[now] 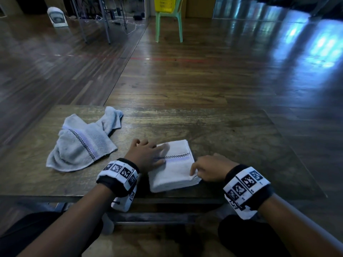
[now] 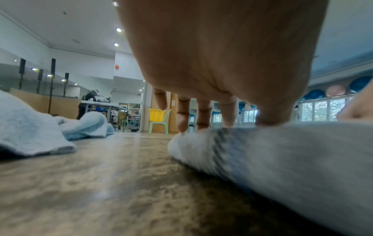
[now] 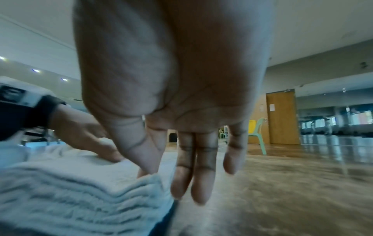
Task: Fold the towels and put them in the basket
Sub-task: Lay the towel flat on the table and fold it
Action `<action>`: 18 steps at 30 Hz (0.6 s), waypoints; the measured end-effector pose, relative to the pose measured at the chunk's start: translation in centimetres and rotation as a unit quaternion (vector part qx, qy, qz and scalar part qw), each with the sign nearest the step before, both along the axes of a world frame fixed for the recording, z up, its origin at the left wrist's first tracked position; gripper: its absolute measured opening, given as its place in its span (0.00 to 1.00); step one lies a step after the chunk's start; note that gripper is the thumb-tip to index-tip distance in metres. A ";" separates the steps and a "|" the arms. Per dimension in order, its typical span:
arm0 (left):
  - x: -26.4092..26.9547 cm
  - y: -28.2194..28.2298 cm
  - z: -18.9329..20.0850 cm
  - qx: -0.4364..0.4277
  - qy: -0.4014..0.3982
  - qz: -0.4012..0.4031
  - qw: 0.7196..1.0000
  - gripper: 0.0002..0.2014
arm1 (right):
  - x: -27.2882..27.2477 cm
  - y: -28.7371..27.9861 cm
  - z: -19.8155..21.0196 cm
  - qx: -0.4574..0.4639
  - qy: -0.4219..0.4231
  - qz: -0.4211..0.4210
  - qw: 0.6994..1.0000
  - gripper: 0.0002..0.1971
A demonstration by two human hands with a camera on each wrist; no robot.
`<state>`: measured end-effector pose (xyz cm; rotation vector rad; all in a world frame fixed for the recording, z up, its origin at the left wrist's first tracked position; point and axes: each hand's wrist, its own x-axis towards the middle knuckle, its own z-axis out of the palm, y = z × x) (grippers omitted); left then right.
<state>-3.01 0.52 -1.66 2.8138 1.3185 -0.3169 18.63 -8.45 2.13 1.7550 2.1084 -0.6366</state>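
From the head view, the folded towel [image 1: 173, 165] is seen on the table [image 1: 222, 130] between the hands, the left hand [image 1: 145, 154] laid flat on it, the right hand [image 1: 208, 170] pinching its near corner; in the wrist views, straight left fingers [image 2: 182, 115] are shown resting on it, and the right thumb [image 3: 139, 143] nipping its corner.
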 end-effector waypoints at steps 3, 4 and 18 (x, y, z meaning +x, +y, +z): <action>-0.2 -1.3 0.8 -0.009 -0.002 -0.017 1.000 0.20 | 1.7 0.8 -0.1 0.031 -0.019 -0.017 0.999 0.16; -0.2 -1.9 1.0 -0.017 -0.007 -0.029 0.999 0.19 | 2.2 1.1 -0.4 0.045 -0.017 -0.024 0.999 0.16; 1.5 -1.5 -1.5 -0.066 -0.190 0.057 0.978 0.10 | 4.1 3.8 -3.0 0.118 0.128 -0.084 0.981 0.08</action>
